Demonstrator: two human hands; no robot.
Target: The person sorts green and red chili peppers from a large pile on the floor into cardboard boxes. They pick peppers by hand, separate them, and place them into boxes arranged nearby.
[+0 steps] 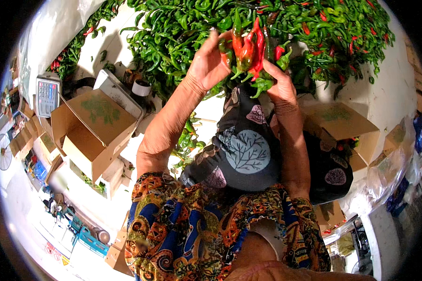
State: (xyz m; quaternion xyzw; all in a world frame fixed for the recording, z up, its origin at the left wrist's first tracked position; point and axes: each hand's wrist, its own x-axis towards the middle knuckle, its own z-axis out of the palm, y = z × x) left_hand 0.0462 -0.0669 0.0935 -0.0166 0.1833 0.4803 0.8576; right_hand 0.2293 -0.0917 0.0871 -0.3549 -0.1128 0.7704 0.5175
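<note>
Between my two hands is a bunch of red and green chili peppers (248, 51), held above the pile. My left hand (208, 65) curls round the bunch's left side, its fingertips partly hidden behind the peppers. On the right side, my right hand (281, 85) grips with the thumb in front, close to a green pepper (261, 86) hanging low. Right behind them spreads a large heap of mostly green peppers (169, 42), with scattered red ones, over a white surface.
An open cardboard box (98, 114) stands on the left on a scale, whose keypad display (48, 97) is beside it. A roll of tape (141, 88) lies near the heap. Another open box (340, 122) is on the right, with clear plastic sheeting (384, 180) beside it.
</note>
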